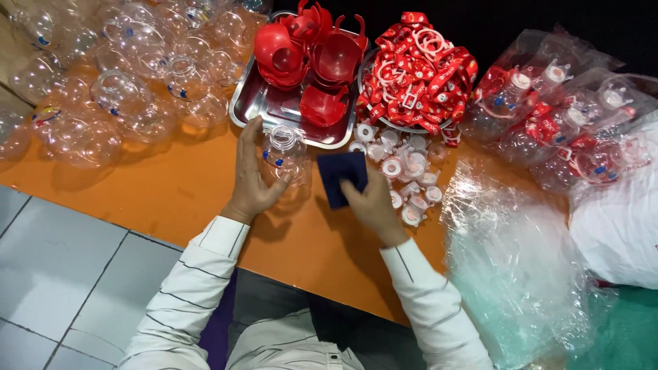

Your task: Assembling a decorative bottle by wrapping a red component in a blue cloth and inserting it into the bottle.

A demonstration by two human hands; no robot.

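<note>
- The fingertips of the right hand are hidden under the dark blue cloth.
- The clear bottles are cut off by the top and left edges.
- The plastic sheets are cut off at the bottom edge.

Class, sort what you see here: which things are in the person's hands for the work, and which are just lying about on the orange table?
In hand:
left hand holding clear plastic bottle
right hand holding dark blue cloth

Lying about:
steel tray of red plastic caps
pile of red printed straps
small white spouts
heap of clear bottles
clear plastic bags
</note>
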